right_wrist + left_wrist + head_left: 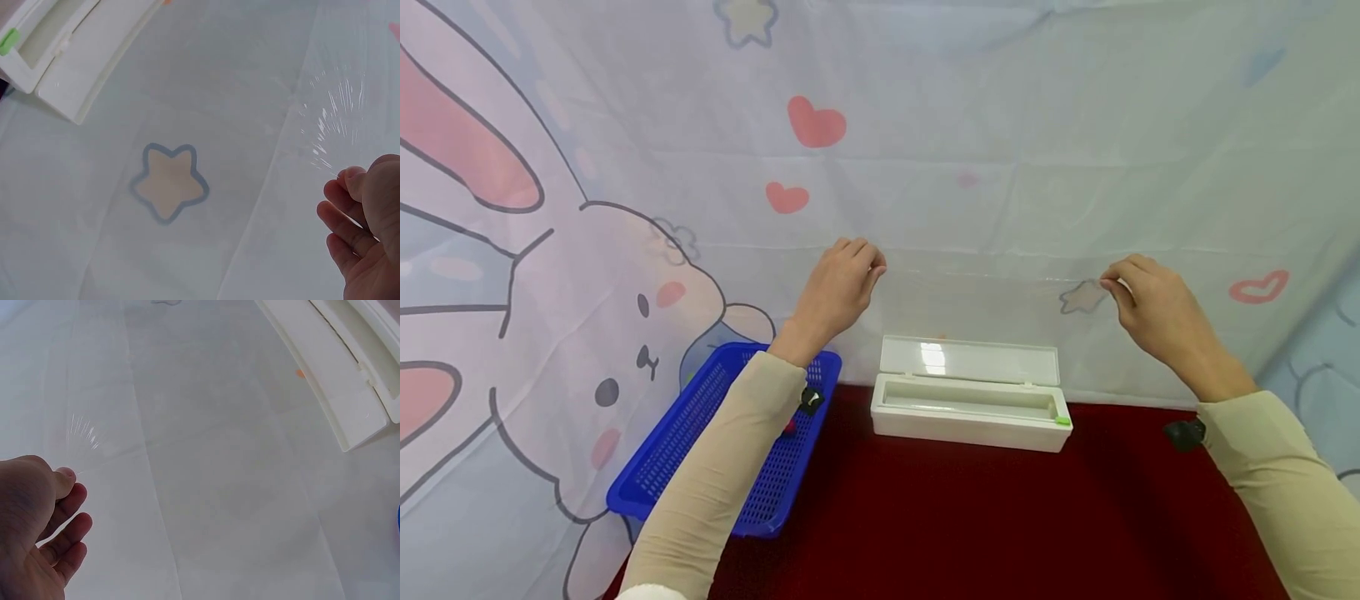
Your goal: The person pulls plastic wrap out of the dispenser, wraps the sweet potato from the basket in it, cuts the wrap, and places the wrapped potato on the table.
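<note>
A sheet of clear plastic wrap point(337, 112) is stretched in the air between the two hands, visible mainly by its glints and creases. My left hand point(844, 283) pinches one end between thumb and forefinger; in the left wrist view, creases fan out from the wrap point(81, 434) at the fingertips. My right hand point(1150, 304) pinches the opposite end the same way. Below and between the hands stands a long white box point(966, 427), its lid point(977, 363) tipped back. On the box's right end sits a small green slider point(1062, 421).
A blue mesh basket point(625, 492) stands on the left beneath my left forearm, with a small red item point(789, 427) inside. Dark red cloth point(955, 525) covers the table. Behind hangs a pale curtain point(955, 100) printed with a rabbit, hearts and stars.
</note>
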Demonstrator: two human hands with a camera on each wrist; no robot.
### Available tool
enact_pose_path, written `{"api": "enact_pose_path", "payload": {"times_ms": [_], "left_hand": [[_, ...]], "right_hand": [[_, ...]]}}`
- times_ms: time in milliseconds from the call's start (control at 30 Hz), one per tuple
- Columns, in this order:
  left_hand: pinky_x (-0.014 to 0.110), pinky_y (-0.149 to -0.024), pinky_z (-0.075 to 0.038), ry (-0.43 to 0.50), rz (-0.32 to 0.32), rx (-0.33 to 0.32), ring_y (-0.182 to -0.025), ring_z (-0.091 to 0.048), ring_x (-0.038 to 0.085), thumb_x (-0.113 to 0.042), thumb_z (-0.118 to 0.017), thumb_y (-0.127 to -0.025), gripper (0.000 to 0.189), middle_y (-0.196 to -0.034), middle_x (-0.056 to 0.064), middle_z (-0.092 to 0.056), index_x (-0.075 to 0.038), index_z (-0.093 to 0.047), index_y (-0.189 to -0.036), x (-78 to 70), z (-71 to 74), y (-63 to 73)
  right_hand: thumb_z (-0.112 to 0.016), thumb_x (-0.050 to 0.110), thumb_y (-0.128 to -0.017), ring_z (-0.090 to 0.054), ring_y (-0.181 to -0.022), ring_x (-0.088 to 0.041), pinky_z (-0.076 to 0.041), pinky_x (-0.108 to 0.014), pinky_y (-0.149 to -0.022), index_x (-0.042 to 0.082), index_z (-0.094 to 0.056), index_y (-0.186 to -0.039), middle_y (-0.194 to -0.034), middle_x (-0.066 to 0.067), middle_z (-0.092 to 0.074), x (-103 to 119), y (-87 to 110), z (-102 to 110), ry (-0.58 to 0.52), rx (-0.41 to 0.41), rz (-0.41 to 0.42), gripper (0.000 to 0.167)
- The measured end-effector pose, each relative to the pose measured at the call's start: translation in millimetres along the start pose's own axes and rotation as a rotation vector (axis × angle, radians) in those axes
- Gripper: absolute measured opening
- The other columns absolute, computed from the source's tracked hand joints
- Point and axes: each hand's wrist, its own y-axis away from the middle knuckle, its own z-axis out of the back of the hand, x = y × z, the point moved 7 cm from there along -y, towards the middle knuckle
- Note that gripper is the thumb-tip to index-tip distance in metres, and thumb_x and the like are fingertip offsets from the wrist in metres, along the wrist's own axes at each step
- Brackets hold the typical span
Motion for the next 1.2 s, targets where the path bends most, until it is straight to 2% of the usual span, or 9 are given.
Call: {"api": "enact_pose_path", "payload": {"times_ms": [300, 933, 1200], "left_hand": [[0.046, -0.090, -0.052, 0.007, 0.000, -0.029, -0.100, -0.063, 0.034, -0.012, -0.058, -0.110, 0.016, -0.105, 0.013, -0.072, -0.002, -0.071, -0.108, -0.6, 5.3, -1.7], [0.045, -0.090, -0.052, 0.011, -0.026, -0.059, -0.099, -0.062, 0.034, -0.012, -0.058, -0.110, 0.017, -0.104, 0.013, -0.071, -0.001, -0.071, -0.109, -1.1, 11.2, -2.6], [0.045, -0.090, -0.052, 0.013, -0.029, -0.063, -0.100, -0.062, 0.034, -0.012, -0.058, -0.110, 0.016, -0.103, 0.012, -0.071, -0.002, -0.071, -0.108, -3.7, 14.0, 0.5]], "right_hand": [[-0.068, -0.009, -0.097, -0.068, -0.087, -0.040, -0.054, -0.054, -0.072, -0.008, -0.071, -0.103, -0.101, -0.022, -0.071, -0.8, -5.0, 2.7, -0.001, -0.004, -0.001, 0.006], [-0.070, -0.008, -0.097, -0.069, -0.088, -0.040, -0.055, -0.056, -0.073, -0.007, -0.071, -0.104, -0.103, -0.022, -0.072, -1.4, -8.1, 7.1, 0.008, -0.006, -0.003, 0.007], [-0.070, -0.010, -0.096, -0.069, -0.090, -0.040, -0.054, -0.055, -0.075, -0.007, -0.071, -0.102, -0.103, -0.021, -0.072, 4.2, -6.7, 12.8, 0.008, -0.024, 0.029, 0.007]]}}
